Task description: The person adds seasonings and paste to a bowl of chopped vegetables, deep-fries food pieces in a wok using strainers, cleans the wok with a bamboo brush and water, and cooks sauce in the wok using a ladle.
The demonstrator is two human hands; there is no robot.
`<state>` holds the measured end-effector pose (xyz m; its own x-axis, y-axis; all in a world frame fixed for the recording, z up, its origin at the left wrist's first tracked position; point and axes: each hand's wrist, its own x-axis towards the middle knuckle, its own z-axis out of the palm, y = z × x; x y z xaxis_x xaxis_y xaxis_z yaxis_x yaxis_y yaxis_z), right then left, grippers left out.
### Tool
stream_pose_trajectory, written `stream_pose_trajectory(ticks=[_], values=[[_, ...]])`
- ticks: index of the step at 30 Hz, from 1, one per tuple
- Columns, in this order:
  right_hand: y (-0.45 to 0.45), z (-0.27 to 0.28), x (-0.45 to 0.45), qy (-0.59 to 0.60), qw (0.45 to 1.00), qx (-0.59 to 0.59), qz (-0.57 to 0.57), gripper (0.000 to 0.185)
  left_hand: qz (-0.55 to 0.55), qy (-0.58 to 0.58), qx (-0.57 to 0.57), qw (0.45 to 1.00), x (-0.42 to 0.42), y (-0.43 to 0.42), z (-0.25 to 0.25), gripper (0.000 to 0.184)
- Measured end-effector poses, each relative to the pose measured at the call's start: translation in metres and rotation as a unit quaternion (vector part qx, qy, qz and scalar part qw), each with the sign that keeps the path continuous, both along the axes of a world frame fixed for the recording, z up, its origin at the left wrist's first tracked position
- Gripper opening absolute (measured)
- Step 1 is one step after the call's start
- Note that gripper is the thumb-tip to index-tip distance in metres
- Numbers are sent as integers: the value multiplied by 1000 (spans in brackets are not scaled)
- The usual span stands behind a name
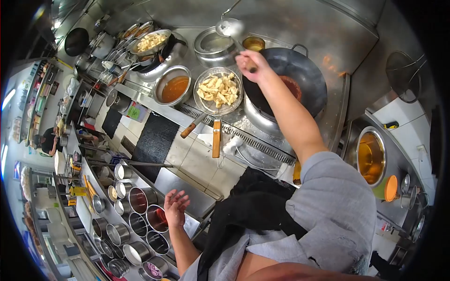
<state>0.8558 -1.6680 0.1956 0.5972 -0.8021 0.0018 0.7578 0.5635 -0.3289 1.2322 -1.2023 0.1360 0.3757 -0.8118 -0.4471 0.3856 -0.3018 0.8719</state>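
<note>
My right hand (253, 65) is closed round the handle of a ladle (238, 43), beside the left rim of a black wok (311, 70). The ladle's bowl end is blurred over a metal pot (214, 43), near a thin curved metal pipe or rod (229, 8). Reddish sauce (291, 86) lies in the wok, partly hidden by my forearm. My left hand (176, 206) is held up with fingers apart and nothing in it, near several steel containers (157, 218). Left of the wok, a wire strainer (218, 111) holds pale golden fried pieces (217, 90).
A steel bowl of orange-brown sauce (175, 90) stands left of the strainer. Further left is another bowl of fried pieces (151, 42). A pot of amber liquid (370, 154) stands at right. A black mat (157, 140) lies on the tiled floor. A person (48, 141) is at far left.
</note>
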Motion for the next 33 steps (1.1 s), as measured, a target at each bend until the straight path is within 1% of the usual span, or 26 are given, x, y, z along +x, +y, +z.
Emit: stream_pose_trajectory(ticks=[1,2,3,4,5,6,8,10,12,13,14,15,16,18,19,20,22,23,24,25,26,27,28,30,32,33], values=[[22,-2,-17,-23,999,37,-11,18,-4,2,3,1000,-1,-1,0,49],[45,-8,-38,-55,997,50,5,13,-13,7,10,1000,0,-3,-2,49],[77,-6,-55,-53,997,47,-22,11,-18,20,13,1000,1,-5,-6,49],[108,-5,-72,-31,997,60,-36,14,-23,33,17,999,2,-7,-11,49],[141,0,-85,40,996,25,-74,18,-38,40,25,998,5,-11,-20,49],[167,-1,-99,53,995,48,-69,32,-61,49,21,997,10,-16,-31,48],[223,3,-114,158,979,74,-108,40,-97,64,24,993,21,-24,-47,48],[274,10,-109,262,948,116,-141,42,-140,65,19,988,27,-47,-58,47],[299,-12,-143,97,963,194,-159,64,-163,61,28,984,32,-71,-63,46],[314,-25,-129,222,934,188,-208,66,-191,46,14,980,35,-87,-61,45],[329,-35,-105,343,887,177,-253,68,-217,31,-2,976,37,-104,-59,43],[341,-25,-73,412,850,204,-258,68,-223,36,-2,974,39,-117,-59,43],[349,-28,-85,413,847,206,-264,68,-230,25,-14,973,43,-130,-59,42],[356,-44,-128,188,919,219,-270,68,-238,20,-32,971,44,-155,-57,42],[355,-36,-112,190,915,218,-282,67,-254,0,-37,966,43,-163,-54,42],[358,-31,-87,308,861,245,-324,65,-269,-22,-42,962,42,-170,-50,43],[363,-37,-74,368,851,223,-302,67,-279,-25,-45,959,40,-176,-44,45],[363,-46,-86,368,851,220,-303,67,-286,-20,-40,957,38,-178,-43,45],[361,-56,-110,267,897,201,-290,71,-290,-13,-35,956,35,-178,-43,45],[360,-53,-117,162,931,182,-271,75,-287,-11,-37,957,33,-176,-45,45],[359,-60,-109,163,932,181,-269,75,-291,-16,-33,956,31,-173,-46,45],[354,-56,-83,319,888,185,-274,79,-296,-22,-30,954,31,-171,-46,46],[351,-54,-69,466,821,183,-275,82,-297,-25,-32,954,31,-170,-47,46],[347,-63,-98,494,818,150,-255,82,-294,-8,-21,956,28,-165,-52,45],[342,-76,-113,633,744,55,-209,82,-289,-7,-17,957,27,-162,-56,46],[340,-75,-110,682,697,27,-221,82,-286,-15,-14,958,28,-160,-57,46]])
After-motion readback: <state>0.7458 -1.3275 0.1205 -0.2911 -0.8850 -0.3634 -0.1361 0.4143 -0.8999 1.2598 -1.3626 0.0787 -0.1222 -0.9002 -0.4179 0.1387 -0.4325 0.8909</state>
